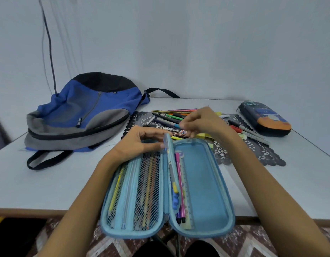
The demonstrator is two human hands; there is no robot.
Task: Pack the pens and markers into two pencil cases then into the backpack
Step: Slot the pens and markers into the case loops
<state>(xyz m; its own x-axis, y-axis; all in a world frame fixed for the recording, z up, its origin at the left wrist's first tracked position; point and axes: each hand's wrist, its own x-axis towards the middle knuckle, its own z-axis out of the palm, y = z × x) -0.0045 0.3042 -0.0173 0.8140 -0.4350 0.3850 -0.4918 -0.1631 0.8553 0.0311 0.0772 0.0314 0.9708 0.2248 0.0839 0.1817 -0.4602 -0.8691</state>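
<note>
Left hand (140, 143) pinches the divider (170, 160) of the pen-filled blue case (203, 182); right hand (207, 121) seemingly pinches a marker (169, 122).

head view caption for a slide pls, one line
Left hand holds up the divider flap of the open blue pencil case while the right hand reaches into the pen pile, backpack nearby

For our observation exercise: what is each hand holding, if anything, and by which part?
The left hand pinches the divider flap of the open pencil case at the flap's far end. The right hand appears to pinch a blue-tipped pen by that tip.
</note>
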